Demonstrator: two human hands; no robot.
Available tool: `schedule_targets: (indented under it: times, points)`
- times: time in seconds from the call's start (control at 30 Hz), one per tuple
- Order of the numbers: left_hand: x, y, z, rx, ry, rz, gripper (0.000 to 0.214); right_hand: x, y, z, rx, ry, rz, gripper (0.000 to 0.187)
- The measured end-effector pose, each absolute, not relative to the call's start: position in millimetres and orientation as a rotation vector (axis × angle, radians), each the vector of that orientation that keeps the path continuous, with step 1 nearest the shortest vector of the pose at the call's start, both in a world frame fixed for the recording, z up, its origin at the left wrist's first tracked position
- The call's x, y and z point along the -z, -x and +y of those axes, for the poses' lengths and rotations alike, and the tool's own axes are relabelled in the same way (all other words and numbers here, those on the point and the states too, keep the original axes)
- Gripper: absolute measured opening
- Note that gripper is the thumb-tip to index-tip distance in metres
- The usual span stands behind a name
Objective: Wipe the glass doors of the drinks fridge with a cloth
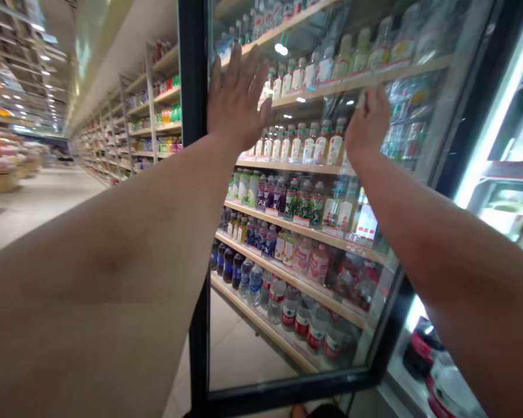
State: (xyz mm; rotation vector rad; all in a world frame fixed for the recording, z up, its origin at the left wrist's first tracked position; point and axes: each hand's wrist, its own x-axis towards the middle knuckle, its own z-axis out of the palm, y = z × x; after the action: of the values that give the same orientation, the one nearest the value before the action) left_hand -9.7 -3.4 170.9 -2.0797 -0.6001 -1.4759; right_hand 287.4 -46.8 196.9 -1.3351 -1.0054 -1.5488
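Observation:
A glass door (287, 380) with a dark frame stands swung out in front of me. My left hand (237, 104) is raised to its left side, fingers spread, with the palm toward the glass near the frame. Higher on the right side of the pane, my right hand (370, 119) is closed, its fingers bent in. A small pale bit shows at its fingertips; I cannot make out what it is. Through the glass appear shelves of bottled drinks, among them white-labelled bottles (296, 142) and large clear bottles with red labels (303, 316).
To the right is a lit cooler with a bright light strip (483, 125) and bottles (422, 348) low inside. A long shelf row (150, 110) runs away at the left, beside a pale floor (56, 194). A foot (298, 411) shows below the door.

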Motion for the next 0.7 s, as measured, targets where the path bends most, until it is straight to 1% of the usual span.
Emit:
schedule_targets:
  times: [0.03,0.1,0.2,0.27,0.37,0.47,0.7]
  points:
    - [-171,10,-4,1.485,2.088,-0.6,0.075,-194,-260,-39,1.492,1.339,-1.0,0.051]
    - [-171,10,-6,1.484,2.103,-0.608,0.077,-179,-207,-27,1.297,1.3,-1.135,0.052]
    - [-170,10,-10,1.46,2.114,-0.656,0.079,-141,-150,-23,1.21,1.251,-1.341,0.056]
    - [-170,9,-11,1.431,2.109,-0.7,0.079,-118,-135,-28,1.167,1.254,-1.427,0.059]
    - [-170,9,-9,1.417,2.075,-0.709,0.076,-103,-140,-37,1.167,1.207,-1.511,0.059]
    - [-170,8,-6,1.418,2.061,-0.704,0.076,-105,-164,-44,1.213,1.167,-1.541,0.058]
    - [-168,8,-8,1.445,2.117,-0.713,0.085,-121,-232,-83,1.161,1.311,-1.28,0.058]
